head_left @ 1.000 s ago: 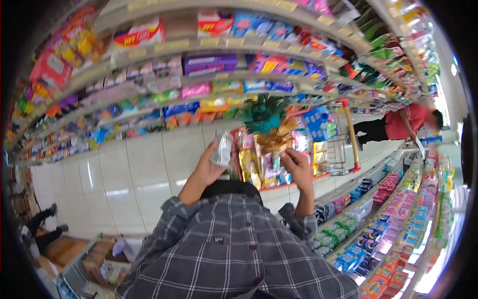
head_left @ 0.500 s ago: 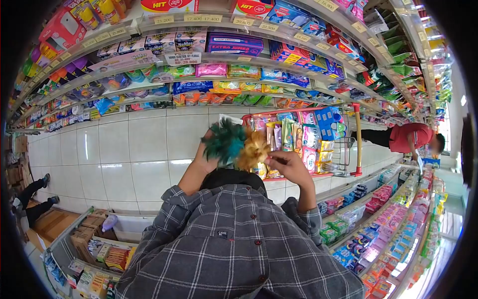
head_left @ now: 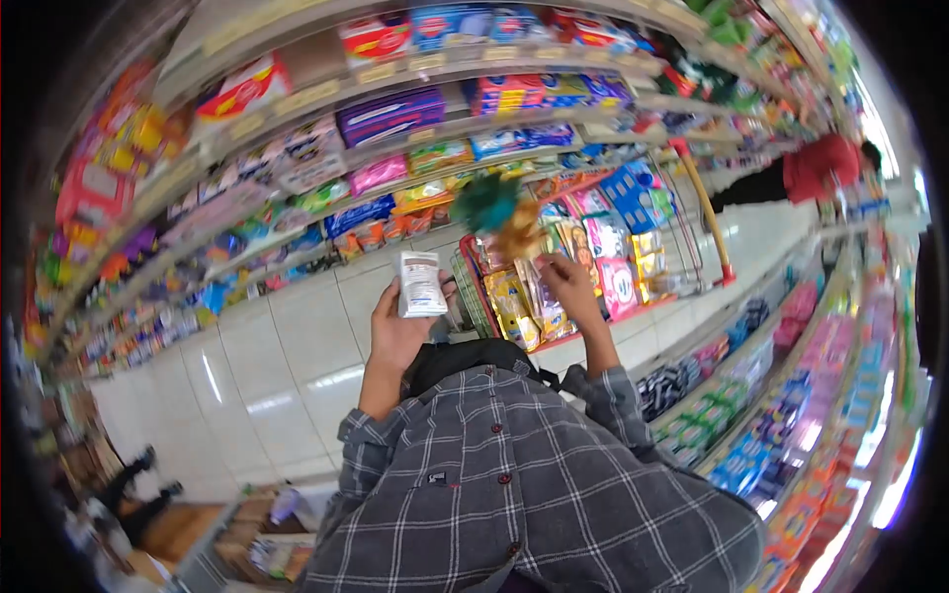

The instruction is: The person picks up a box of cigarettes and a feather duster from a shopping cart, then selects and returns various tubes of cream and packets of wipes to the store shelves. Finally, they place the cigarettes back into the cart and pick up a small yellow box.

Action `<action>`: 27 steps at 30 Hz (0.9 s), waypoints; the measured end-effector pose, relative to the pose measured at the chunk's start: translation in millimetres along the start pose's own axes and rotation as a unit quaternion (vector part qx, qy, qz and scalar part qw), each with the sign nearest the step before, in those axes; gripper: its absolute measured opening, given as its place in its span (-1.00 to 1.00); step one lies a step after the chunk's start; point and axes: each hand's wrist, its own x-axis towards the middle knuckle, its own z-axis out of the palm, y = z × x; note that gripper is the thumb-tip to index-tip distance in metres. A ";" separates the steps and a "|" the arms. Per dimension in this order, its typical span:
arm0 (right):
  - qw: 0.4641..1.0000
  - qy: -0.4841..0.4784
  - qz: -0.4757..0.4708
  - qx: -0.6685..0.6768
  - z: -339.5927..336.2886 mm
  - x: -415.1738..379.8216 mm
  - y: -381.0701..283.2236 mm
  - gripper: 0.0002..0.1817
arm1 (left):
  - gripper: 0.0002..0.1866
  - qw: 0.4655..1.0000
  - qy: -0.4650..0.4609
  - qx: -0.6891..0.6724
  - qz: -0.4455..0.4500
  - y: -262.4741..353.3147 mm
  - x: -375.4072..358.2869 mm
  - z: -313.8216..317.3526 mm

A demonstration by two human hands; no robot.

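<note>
In my left hand [head_left: 395, 336] is a small white packet [head_left: 422, 284] with printed text, held upright with the fingers wrapped around its sides. My right hand [head_left: 573, 287] is closed in a pinch at the golden-brown end of a feather duster [head_left: 516, 235]. The duster's dark green feathers point up and to the left, blurred by motion. Beneath and beside it stands a shopping cart [head_left: 727, 274] filled with packaged goods, including a blue pack [head_left: 633, 211] and several yellow and pink packets.
Shelves [head_left: 415, 69] of boxed and bagged goods curve along the far side. More shelves [head_left: 732, 425] line the lower right. A person in a red shirt [head_left: 822, 168] stands beyond the cart, and another person's legs [head_left: 148, 499] show at the lower left. Tiled floor [head_left: 247, 366] lies left of the cart.
My left hand has come away from the feather duster, bringing the white packet into clear view. The duster has moved up and slightly right with my right hand. The whole view has tilted.
</note>
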 end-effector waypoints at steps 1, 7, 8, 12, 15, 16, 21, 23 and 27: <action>0.997 0.074 0.029 -0.017 -12.0 4.5 23.5 -0.71 | -0.43 1.000 0.014 0.006 0.006 -1.6 -0.1 0.7; 0.934 0.277 0.056 -0.220 -93.3 -0.7 110.5 -0.66 | -0.34 0.998 0.023 0.058 0.004 -19.0 9.0 -17.8; 0.886 0.330 0.011 -0.326 -97.1 -6.5 114.7 -0.63 | -0.35 0.998 0.014 0.059 -0.008 -24.0 13.0 -16.1; 0.922 0.339 -0.059 -0.177 -105.8 -2.8 84.9 -0.61 | -0.55 0.975 0.096 0.197 -0.032 -51.2 37.7 -3.5; 0.995 0.072 0.051 0.047 -85.3 1.4 46.7 -0.55 | -0.54 0.949 0.120 0.291 -0.019 -83.0 74.0 16.5; 0.994 -0.023 0.015 0.103 -72.0 4.1 47.2 -0.42 | -0.54 0.945 0.118 0.303 -0.025 -93.5 85.4 31.1; 0.991 -0.131 -0.034 0.022 -84.1 29.3 -25.0 -0.24 | -0.47 0.866 0.035 0.494 0.073 -138.2 145.4 89.7; 0.994 -0.104 -0.037 0.003 -113.1 61.5 -29.8 -0.37 | -0.46 0.851 0.027 0.512 0.114 -142.3 165.3 132.2; 0.965 -0.095 -0.161 0.181 -193.7 137.1 -73.5 -0.52 | -0.44 0.729 -0.064 0.654 0.192 -111.6 190.4 230.8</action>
